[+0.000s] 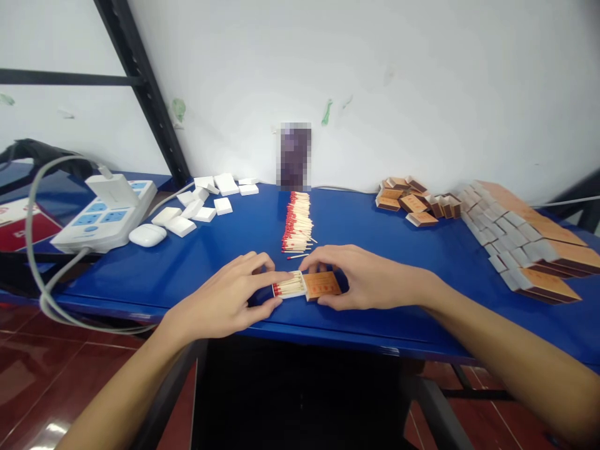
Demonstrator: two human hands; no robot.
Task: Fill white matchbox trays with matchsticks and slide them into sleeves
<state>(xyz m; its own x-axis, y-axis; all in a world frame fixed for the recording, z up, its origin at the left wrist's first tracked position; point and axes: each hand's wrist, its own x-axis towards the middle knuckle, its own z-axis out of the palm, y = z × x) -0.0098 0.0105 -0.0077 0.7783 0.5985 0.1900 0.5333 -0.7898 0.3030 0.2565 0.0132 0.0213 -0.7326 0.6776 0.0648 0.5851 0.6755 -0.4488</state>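
Between my hands, near the front of the table, a white matchbox tray (291,294) filled with red-tipped matches (287,287) stands partly inside an orange matchbox sleeve (323,285). With fingers and thumb, my left hand (234,290) grips the tray's left end. My right hand (360,275) is closed around the sleeve, thumb at the near side and fingers at the far side. Just beyond lies a long pile of loose matches (297,222), red heads to the left. One single match (297,256) rests apart in front of that pile.
White trays (206,194) lie scattered at the back left, near a white earbud case (147,235) and a power strip (107,212) with a looping cable. Orange sleeves (412,203) are heaped at the back right, beside stacked matchboxes (529,244). A blurred dark rectangle (295,156) leans against the wall.
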